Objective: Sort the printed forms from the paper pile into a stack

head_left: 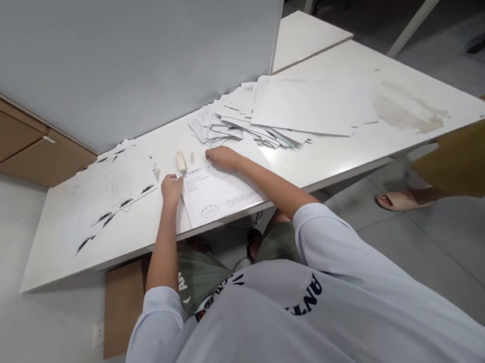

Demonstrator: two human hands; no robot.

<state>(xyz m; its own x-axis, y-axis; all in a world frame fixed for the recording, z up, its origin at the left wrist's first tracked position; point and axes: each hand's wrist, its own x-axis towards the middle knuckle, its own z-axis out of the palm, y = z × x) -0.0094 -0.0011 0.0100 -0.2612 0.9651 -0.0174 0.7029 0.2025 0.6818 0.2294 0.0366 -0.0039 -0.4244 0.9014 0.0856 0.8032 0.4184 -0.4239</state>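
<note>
A white printed sheet [213,192] with a round stamp-like mark near its lower left lies at the table's front edge. Closed at its upper left edge is my left hand [171,189], thumb along the paper. My right hand [224,158] has its fingers curled in at the sheet's top edge; the fingertips are partly hidden. Just beyond my left hand stands a small cream-coloured block [181,162], its kind unclear. Behind my right hand spreads a messy pile of papers [233,115], and a larger white sheet [304,107] covers its right part.
Overlapping papers with dark torn-looking marks [116,183] lie on the left of the white table [324,158]. A grey panel [132,56] rises along the back. Cardboard boxes [16,132] stand at far left. At right, another person's sandalled foot [407,198] is beside the table.
</note>
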